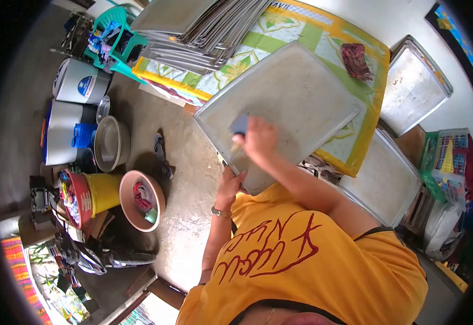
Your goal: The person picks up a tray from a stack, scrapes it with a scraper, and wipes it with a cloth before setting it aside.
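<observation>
The left hand (229, 186), with a watch at the wrist, is closed around the lower edge of a large grey metal tray (296, 97) and holds it tilted. The right hand (259, 138) is curled around a small blue tool (240, 124) and presses it against the tray's inner face, near the lower corner. The tray leans over the edge of a table (350, 162) covered with a yellow and green leaf-patterned cloth (280, 27).

A stack of similar trays (204, 27) lies at the far end of the cloth, and a dark red rag (355, 59) lies beside the held tray. The yellow shirt (323, 265) carries red brush-style lettering that I cannot read. On the floor stand a white drum (79, 81) with a round blue label, too small to read, a yellow bucket (105, 190) and a pink basin (133, 184).
</observation>
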A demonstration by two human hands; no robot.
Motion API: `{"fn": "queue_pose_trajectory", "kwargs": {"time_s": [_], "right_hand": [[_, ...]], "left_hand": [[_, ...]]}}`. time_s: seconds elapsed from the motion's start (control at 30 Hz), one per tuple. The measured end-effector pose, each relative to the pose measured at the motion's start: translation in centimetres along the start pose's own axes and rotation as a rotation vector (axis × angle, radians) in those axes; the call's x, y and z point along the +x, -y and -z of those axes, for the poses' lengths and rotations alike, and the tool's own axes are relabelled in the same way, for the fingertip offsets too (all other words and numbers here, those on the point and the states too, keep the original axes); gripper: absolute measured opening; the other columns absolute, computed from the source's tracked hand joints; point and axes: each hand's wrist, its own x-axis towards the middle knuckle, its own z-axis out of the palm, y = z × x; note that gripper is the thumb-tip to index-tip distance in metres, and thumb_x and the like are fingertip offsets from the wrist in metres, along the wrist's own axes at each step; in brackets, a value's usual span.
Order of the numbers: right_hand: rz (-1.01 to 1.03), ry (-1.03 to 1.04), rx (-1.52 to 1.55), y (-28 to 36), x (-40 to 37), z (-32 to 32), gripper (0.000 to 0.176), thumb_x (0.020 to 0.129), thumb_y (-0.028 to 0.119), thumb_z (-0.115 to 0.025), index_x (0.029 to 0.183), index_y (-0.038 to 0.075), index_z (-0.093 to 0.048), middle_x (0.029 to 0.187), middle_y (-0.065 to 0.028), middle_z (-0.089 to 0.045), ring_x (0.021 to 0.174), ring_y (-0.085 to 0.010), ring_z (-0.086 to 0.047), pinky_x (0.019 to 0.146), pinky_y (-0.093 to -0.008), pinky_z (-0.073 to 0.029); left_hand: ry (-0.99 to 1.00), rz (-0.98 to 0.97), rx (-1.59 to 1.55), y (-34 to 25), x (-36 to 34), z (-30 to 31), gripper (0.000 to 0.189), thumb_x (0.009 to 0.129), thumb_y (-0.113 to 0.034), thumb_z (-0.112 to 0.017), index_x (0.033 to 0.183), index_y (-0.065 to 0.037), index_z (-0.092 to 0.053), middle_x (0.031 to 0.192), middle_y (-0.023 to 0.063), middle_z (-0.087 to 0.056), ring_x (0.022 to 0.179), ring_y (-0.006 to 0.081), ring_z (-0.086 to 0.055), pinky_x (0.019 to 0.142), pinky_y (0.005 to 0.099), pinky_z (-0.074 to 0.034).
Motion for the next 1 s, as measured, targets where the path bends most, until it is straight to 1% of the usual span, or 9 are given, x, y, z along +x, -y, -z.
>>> {"fn": "queue_pose_trajectory", "kwargs": {"time_s": [0.17, 0.27, 0.4, 0.5, 0.6, 0.73, 0.83, 0.93, 1.0], "right_hand": [[0.054, 0.160, 0.435, 6.9, 3.8, -3.1, 0.039, 0.085, 0.031, -0.067, 0.108, 0.003, -0.052, 0.097, -0.0161, -0.062, 0.086, -0.0361, -0.062, 0.072, -0.0475, -0.048], [0.239, 0.036, 0.654, 8.9, 6.5, -2.1, 0.023, 0.090, 0.018, -0.058, 0.109, 0.006, -0.053, 0.096, -0.0156, -0.062, 0.084, -0.0373, -0.061, 0.070, -0.0451, -0.049], [0.678, -0.003, 0.705, 8.1, 7.2, -3.3, 0.022, 0.084, 0.007, -0.058, 0.106, 0.010, -0.057, 0.093, -0.0113, -0.063, 0.083, -0.0345, -0.062, 0.070, -0.0439, -0.049], [0.755, 0.167, 0.356, 6.3, 6.8, -3.8, 0.025, 0.082, 0.006, -0.056, 0.106, 0.012, -0.058, 0.091, -0.0096, -0.063, 0.081, -0.0334, -0.063, 0.069, -0.0436, -0.049], [0.726, -0.010, 0.574, 7.3, 6.7, -2.8, 0.019, 0.088, 0.010, -0.053, 0.104, 0.016, -0.060, 0.089, -0.0078, -0.064, 0.080, -0.0299, -0.065, 0.067, -0.0424, -0.051], [0.606, 0.158, 0.483, 6.4, 6.4, -4.7, 0.027, 0.088, 0.010, -0.048, 0.112, 0.017, -0.057, 0.091, -0.0090, -0.064, 0.079, -0.0313, -0.064, 0.065, -0.0449, -0.050], [0.573, 0.138, 0.450, 6.1, 6.5, -4.9, 0.028, 0.088, 0.007, -0.049, 0.114, 0.016, -0.057, 0.092, -0.0097, -0.065, 0.081, -0.0321, -0.065, 0.066, -0.0444, -0.051], [0.321, 0.330, 0.517, 6.2, 6.9, -3.5, 0.036, 0.086, 0.004, -0.051, 0.119, 0.016, -0.057, 0.098, -0.0094, -0.067, 0.087, -0.0314, -0.065, 0.069, -0.0415, -0.052], [0.494, 0.094, 0.647, 6.0, 7.0, -3.1, 0.033, 0.085, 0.006, -0.053, 0.116, 0.016, -0.060, 0.098, -0.0073, -0.068, 0.086, -0.0306, -0.066, 0.070, -0.0402, -0.052]], "left_hand": [[-0.052, -0.029, 0.002, -0.6, -0.2, 0.0, 0.040, 0.089, -0.011, -0.063, 0.123, -0.001, -0.043, 0.100, 0.0087, -0.062, 0.067, 0.0147, -0.065, 0.046, 0.0245, -0.053], [-0.047, -0.042, 0.018, -0.5, 0.2, 0.5, 0.040, 0.089, -0.012, -0.063, 0.121, 0.000, -0.044, 0.095, 0.0089, -0.062, 0.066, 0.0141, -0.065, 0.045, 0.0242, -0.053], [-0.033, -0.061, -0.039, -0.5, 0.3, 0.3, 0.043, 0.089, -0.013, -0.064, 0.123, 0.002, -0.043, 0.092, 0.0085, -0.062, 0.063, 0.0135, -0.064, 0.045, 0.0239, -0.053], [-0.036, -0.039, 0.052, -1.4, -0.1, -0.3, 0.045, 0.089, -0.015, -0.064, 0.125, 0.002, -0.042, 0.093, 0.0084, -0.062, 0.064, 0.0131, -0.064, 0.046, 0.0239, -0.054], [-0.047, -0.060, 0.071, -1.8, -0.3, -0.6, 0.044, 0.090, -0.016, -0.063, 0.125, 0.002, -0.043, 0.093, 0.0079, -0.062, 0.063, 0.0131, -0.063, 0.046, 0.0241, -0.054], [-0.093, -0.049, 0.062, -1.1, -0.1, -0.4, 0.041, 0.089, -0.010, -0.061, 0.123, 0.003, -0.044, 0.095, 0.0103, -0.062, 0.064, 0.0161, -0.065, 0.044, 0.0263, -0.055], [-0.121, -0.047, 0.087, -0.9, -0.2, -0.8, 0.042, 0.089, -0.012, -0.062, 0.124, 0.002, -0.043, 0.095, 0.0102, -0.062, 0.064, 0.0159, -0.065, 0.045, 0.0259, -0.055], [-0.078, -0.013, 0.084, -0.9, 0.2, -0.3, 0.046, 0.089, -0.015, -0.063, 0.126, 0.002, -0.042, 0.096, 0.0092, -0.062, 0.065, 0.0146, -0.065, 0.045, 0.0247, -0.055], [-0.069, -0.010, 0.104, -1.0, 0.0, -0.4, 0.046, 0.089, -0.014, -0.063, 0.126, 0.002, -0.041, 0.096, 0.0091, -0.062, 0.065, 0.0145, -0.065, 0.045, 0.0243, -0.055]]}}
